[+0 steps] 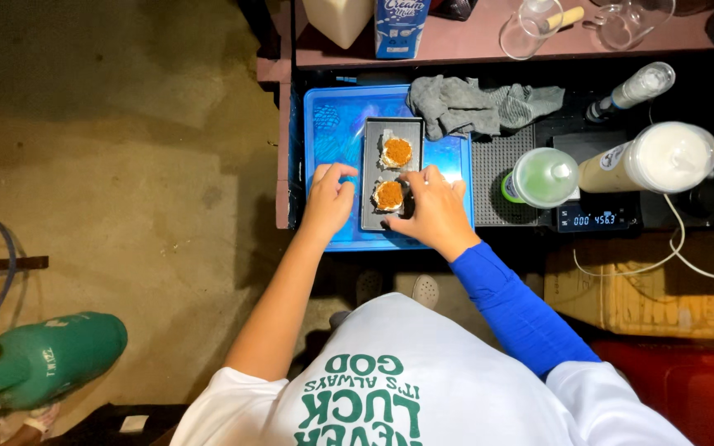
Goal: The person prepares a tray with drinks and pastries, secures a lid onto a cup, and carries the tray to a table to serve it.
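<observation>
Overhead view of a person at a dark bench [539, 66], both hands over a blue plastic tray [336, 132]. A small dark rectangular tray [371, 216] lies lengthwise on the blue one and carries two round pastries, each with an orange-brown crumb top on a pale paper base: the far pastry [397, 152] near the upper end, the near pastry [389, 195] just below it. The right hand [435, 211], its arm in a blue sleeve [514, 310], is at the right edge of the near pastry; its fingers [423, 177] are curled close together against the pastry's side, apparently pinching the paper base, though the contact itself is partly hidden. The left hand [328, 201] rests on the blue tray just beside the dark tray's left edge, fingers bent and drawn together, not gripping anything that can be seen; it seems placed to steady the dark tray while the other hand works.

To the right, a crumpled grey cloth [481, 106] lies at the blue tray's far corner. Beyond it stand a lidded cup of green drink [544, 177] on a black ribbed mat, a digital scale [592, 216], and a lidded cup of pale cream [663, 158]. A green gas cylinder [39, 363] lies on the floor at lower left.
</observation>
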